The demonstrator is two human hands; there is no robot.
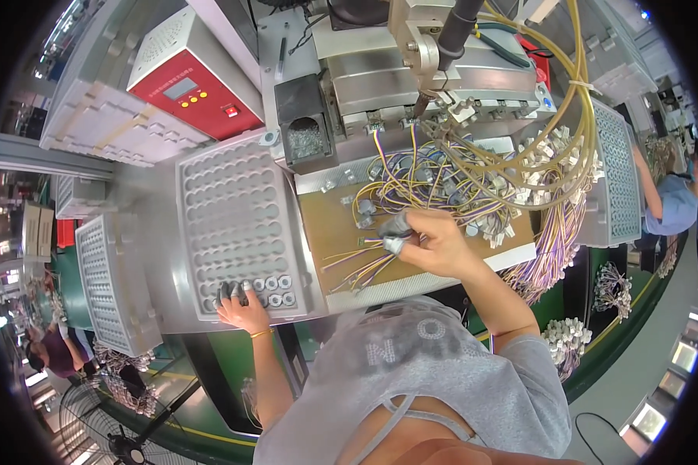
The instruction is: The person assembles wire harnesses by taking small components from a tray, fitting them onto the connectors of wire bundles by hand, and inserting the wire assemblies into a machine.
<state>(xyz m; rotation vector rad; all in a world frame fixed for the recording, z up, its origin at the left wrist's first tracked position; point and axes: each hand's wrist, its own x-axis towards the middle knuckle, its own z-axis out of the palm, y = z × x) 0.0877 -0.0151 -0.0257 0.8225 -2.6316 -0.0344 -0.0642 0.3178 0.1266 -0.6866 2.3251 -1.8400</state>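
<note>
My left hand (243, 311) reaches into the near end of a grey moulded tray (236, 151). Its dark-covered fingers are stretched and slightly apart over small round metallic parts (273, 291) in the tray's pockets; whether a fingertip grips one is hidden. Over the brown work mat (318, 225), my right hand (434, 242) is closed, with grey coverings on thumb and fingers. Thin yellow-and-purple wires (368, 267) run to its fingertips, and a small green end (361, 243) shows beside them. A tangle of wires (419, 174) with clear and white connectors lies just beyond.
A metal fixture (388, 89) stands at the back, with hoses (574, 101) looping down on the right. A black bin (304, 116) and a red-and-white control box (198, 93) stand at back left. Another tray (116, 283) lies far left. A co-worker (671, 201) sits at right.
</note>
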